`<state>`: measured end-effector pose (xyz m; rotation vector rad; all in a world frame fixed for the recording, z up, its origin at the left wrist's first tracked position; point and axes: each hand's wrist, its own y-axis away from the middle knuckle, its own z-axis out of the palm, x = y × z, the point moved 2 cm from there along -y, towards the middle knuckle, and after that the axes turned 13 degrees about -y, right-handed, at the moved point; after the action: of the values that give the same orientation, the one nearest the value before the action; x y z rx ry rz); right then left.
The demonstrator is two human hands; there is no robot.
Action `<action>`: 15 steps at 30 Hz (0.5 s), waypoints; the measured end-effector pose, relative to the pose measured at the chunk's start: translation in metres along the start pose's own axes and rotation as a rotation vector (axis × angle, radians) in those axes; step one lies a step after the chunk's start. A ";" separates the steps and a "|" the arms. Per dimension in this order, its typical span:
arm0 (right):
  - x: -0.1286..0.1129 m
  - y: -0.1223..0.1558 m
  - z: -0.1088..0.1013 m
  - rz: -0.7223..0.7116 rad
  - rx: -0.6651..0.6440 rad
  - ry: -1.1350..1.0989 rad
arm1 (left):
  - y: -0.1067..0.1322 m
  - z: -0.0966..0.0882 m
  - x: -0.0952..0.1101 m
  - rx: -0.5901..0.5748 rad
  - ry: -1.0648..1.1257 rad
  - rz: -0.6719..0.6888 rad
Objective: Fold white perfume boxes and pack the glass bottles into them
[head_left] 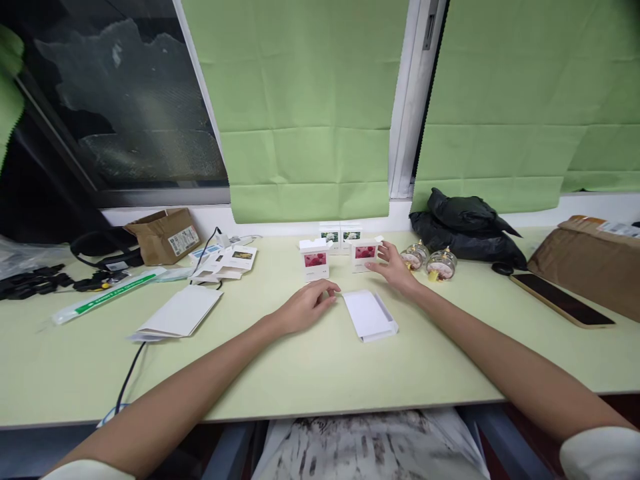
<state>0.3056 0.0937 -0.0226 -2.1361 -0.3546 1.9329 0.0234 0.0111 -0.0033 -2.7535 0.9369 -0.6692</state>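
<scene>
My right hand (393, 268) is closed on the right side of a small white box (365, 261) that stands upright, with a pink-red picture on its front and its top flaps up. A second white box (315, 265) with a similar picture stands to its left. My left hand (307, 305) rests on the table in front of that box, fingers loosely bent, thumb apart, holding nothing. Between my hands lies a flattened white carton (369, 315), its left edge close to my left fingertips. Behind, two white boxes with green pictures (341, 237) stand side by side.
Glass jars with gold lids (441, 265) stand right of my right hand, near black plastic bags (467, 230). Further right are a phone (563, 300) and a brown parcel (590, 263). On the left lie folded white cartons (177, 311), a cardboard box (165, 237) and a cable.
</scene>
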 end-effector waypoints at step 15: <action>-0.033 0.025 0.013 -0.076 -0.260 -0.031 | -0.001 -0.010 -0.004 0.166 0.042 -0.038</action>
<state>0.2900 0.0594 -0.0018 -2.2112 -0.7188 1.9718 0.0170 0.0143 0.0045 -2.6271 0.7995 -0.7767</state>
